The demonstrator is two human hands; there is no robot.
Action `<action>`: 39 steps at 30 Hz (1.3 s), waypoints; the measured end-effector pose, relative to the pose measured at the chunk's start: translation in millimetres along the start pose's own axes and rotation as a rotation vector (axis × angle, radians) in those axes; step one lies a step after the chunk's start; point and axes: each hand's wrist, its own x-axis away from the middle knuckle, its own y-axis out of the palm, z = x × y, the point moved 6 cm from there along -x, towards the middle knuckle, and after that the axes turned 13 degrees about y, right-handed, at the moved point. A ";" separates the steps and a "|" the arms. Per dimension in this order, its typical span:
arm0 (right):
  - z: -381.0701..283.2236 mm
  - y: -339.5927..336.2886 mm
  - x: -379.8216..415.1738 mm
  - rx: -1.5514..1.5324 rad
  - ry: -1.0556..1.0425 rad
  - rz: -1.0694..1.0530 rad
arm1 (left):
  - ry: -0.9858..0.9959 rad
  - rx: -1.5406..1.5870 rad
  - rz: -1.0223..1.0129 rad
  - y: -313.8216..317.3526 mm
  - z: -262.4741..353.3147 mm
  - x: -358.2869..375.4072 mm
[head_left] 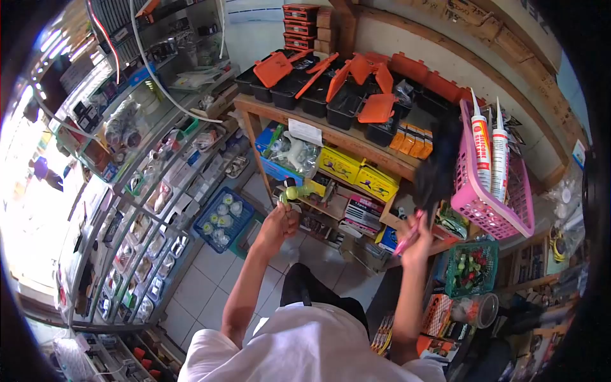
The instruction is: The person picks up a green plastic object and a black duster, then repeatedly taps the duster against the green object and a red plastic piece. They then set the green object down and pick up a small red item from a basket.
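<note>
My left hand [277, 230] is closed around the lower end of a small light-green and black plastic fitting [293, 191], held up in front of the wooden shelf unit. On the other side, my right hand [414, 239] grips the pink handle of a black duster [436, 178]. The duster's dark head is blurred and points up, overlapping the shelf top beside a pink basket [485, 210]. Two silicone sealant tubes [482, 149] stand in that basket.
Black boxes with orange lids [380, 108] line the shelf top. Yellow boxes [339, 163] sit below. A blue basket [224, 219] of wrapped items stands on the left, near glass display shelves [137, 219]. A green basket [471, 268] of small parts is at right.
</note>
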 end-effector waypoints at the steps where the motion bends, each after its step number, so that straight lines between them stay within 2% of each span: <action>1: 27.1 -7.3 9.4 -0.020 -0.004 -0.002 | 0.011 -0.005 0.003 -1.6 4.3 -2.4; 2: 55.4 -9.1 24.1 -0.006 0.042 -0.088 | 0.029 -0.036 0.049 -5.9 8.3 -4.8; 3: 81.0 -17.7 36.1 0.073 0.050 -0.053 | 0.047 -0.067 0.094 -8.6 13.0 -8.1; 7: 140.4 -43.9 76.7 0.326 -0.031 -0.011 | 0.205 -0.271 0.059 -1.2 43.0 -23.6; 9: 144.7 -55.7 88.5 0.511 -0.037 -0.100 | 0.468 -0.728 -0.110 2.9 58.4 -37.4; 10: 140.6 -55.7 85.9 0.507 -0.048 -0.094 | 0.469 -0.728 -0.124 19.5 68.3 -35.5; 12: 130.9 -39.0 93.7 0.809 -0.287 -0.285 | 0.470 -1.618 -0.057 46.0 83.3 -26.1; 13: 126.6 -43.2 90.4 0.800 -0.296 -0.258 | 0.466 -1.620 -0.088 42.2 70.2 -27.0; 15: 130.4 -47.7 77.4 1.200 -0.170 -0.240 | 1.286 -1.592 -0.571 65.0 38.6 3.9; 16: 122.9 -35.7 75.5 1.076 -0.208 -0.214 | 1.350 -1.523 -0.664 76.2 27.0 14.4; 17: 114.2 -18.7 72.7 0.958 -0.253 -0.185 | 1.345 -1.487 -0.707 83.9 9.2 21.1; 18: 102.8 -1.0 72.7 0.918 -0.263 -0.135 | 1.120 -1.536 -0.799 89.2 -17.4 20.9; 20: 79.0 27.3 73.5 0.873 -0.283 -0.064 | 0.612 -1.606 -0.719 112.5 -32.1 21.4; 21: 73.2 34.8 70.8 0.838 -0.214 -0.022 | 0.609 -1.599 -0.747 118.1 -33.4 17.6; 23: 72.8 30.7 73.2 0.796 -0.149 0.018 | 0.544 -1.625 -0.507 115.1 -18.6 -1.5; 24: 76.9 19.9 74.6 0.811 -0.090 0.022 | 0.662 -1.608 -0.459 126.7 2.4 -4.0; 25: 80.6 8.5 75.2 0.833 -0.030 0.019 | 0.675 -1.604 -0.448 125.0 12.4 -12.0; 26: 80.3 -1.9 78.8 0.978 -0.087 0.039 | 0.664 -1.601 -0.358 117.9 25.4 -21.0; 28: 84.5 -16.6 87.8 1.031 -0.086 0.009 | 0.643 -1.543 -0.196 110.3 44.5 -28.7; 29: 88.3 -21.2 90.1 1.061 -0.073 0.001 | 0.644 -1.543 -0.181 98.8 38.6 -33.1; 30: 90.7 -21.9 89.2 1.063 -0.069 -0.009 | 0.652 -1.419 -0.274 80.8 18.3 -40.9; 32: 92.6 -21.9 85.5 0.919 -0.062 -0.033 | 0.712 -1.208 -0.366 37.2 -43.7 -40.4; 34: 87.6 -17.4 75.3 0.924 -0.105 -0.028 | 0.774 -1.116 -0.385 61.9 -67.6 -22.3; 35: 86.3 -16.9 74.7 0.933 -0.128 -0.017 | 0.362 -0.891 -0.342 96.0 -58.0 4.6; 37: 87.5 -21.0 65.4 0.900 -0.181 -0.034 | -0.060 -0.651 -0.292 111.8 -68.1 22.0; 39: 92.9 -31.6 62.8 0.871 -0.224 -0.066 | -0.141 -0.251 0.069 92.8 -68.8 4.9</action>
